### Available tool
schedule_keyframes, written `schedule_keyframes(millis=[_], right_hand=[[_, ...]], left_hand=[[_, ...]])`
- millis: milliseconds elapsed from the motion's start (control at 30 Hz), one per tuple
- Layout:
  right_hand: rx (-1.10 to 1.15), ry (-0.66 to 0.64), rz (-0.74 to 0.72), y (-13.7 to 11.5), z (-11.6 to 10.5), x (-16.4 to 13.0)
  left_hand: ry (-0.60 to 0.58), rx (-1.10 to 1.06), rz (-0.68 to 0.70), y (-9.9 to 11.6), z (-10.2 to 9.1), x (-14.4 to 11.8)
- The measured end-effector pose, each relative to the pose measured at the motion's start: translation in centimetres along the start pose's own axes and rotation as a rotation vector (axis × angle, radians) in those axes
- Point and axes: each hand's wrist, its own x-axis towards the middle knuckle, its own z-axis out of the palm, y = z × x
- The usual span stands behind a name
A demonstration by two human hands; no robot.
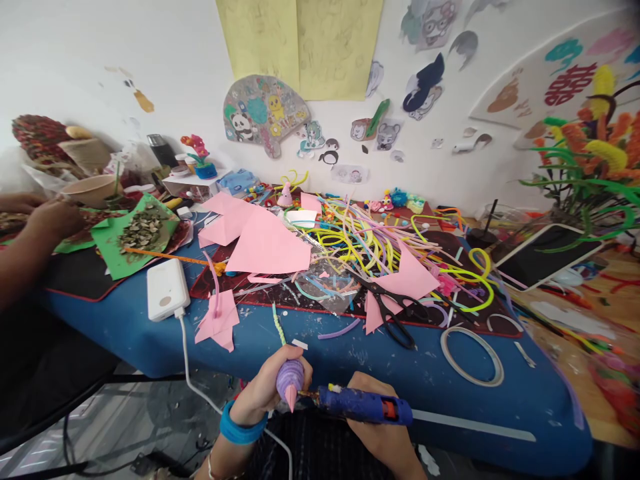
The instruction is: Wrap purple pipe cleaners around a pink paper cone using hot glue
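My left hand (273, 377), with a blue band at the wrist, is closed round a small purple coiled pipe-cleaner piece (290, 375) that ends in a pink pointed tip. A pale green twisted stem (278, 325) sticks out above that hand; whether it joins the purple piece I cannot tell. In my right hand (373, 420) is a blue glue gun (365, 405), its nozzle right beside the purple piece near the pink tip. A glue stick (475, 425) juts from the back of the gun. Part of my right hand's fingers is hidden behind the gun.
Black scissors (393, 313), pink paper sheets (270, 243) and tangled pipe cleaners (360, 227) cover the table. A tape ring (471, 357) lies right, a white power bank (167, 290) with a cable left. At far left, another person's hands (55, 217) work near a bowl (93, 190).
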Motion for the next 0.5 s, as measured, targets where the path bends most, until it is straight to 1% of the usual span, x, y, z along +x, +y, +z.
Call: schedule_keyframes(millis=[300, 500], right_hand=[[0.052, -0.009, 0.032, 0.12, 0.11, -0.02], [0.098, -0.020, 0.054, 0.27, 0.04, -0.09]], left_hand=[[0.026, 0.033, -0.020, -0.56, -0.53, 0.06], [0.034, 0.042, -0.023, -0.47, -0.54, -0.11]])
